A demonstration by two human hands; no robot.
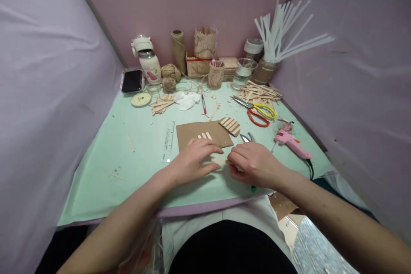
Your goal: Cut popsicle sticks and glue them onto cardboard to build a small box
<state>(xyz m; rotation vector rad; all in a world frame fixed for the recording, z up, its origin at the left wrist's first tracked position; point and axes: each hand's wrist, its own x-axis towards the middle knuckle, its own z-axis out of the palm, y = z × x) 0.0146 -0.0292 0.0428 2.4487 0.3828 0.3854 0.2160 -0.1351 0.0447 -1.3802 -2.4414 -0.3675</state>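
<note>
Over the front of the mint-green table, my right hand point(255, 162) is closed, its fingertips pinching the end of a pale wooden craft stick point(218, 161). My left hand point(194, 162) faces it with thumb and fingers apart, near the stick's other end. Behind my left hand lies a brown cardboard piece point(189, 133) with several short stick pieces point(205, 135) on it. A rounded cardboard piece striped with sticks point(230, 126) overlaps its far right corner. Metal blades of a cutter point(247, 138) show just beyond my right hand, which hides the rest.
Left of the cardboard is a clear ruler point(168, 141). Scissors point(257, 109) and a pink glue gun point(293, 142) lie to the right. Along the back stand a bottle point(150, 67), twine balls point(171, 72), a water cup point(243, 75), a stick pile point(260, 93) and white glue sticks point(272, 36).
</note>
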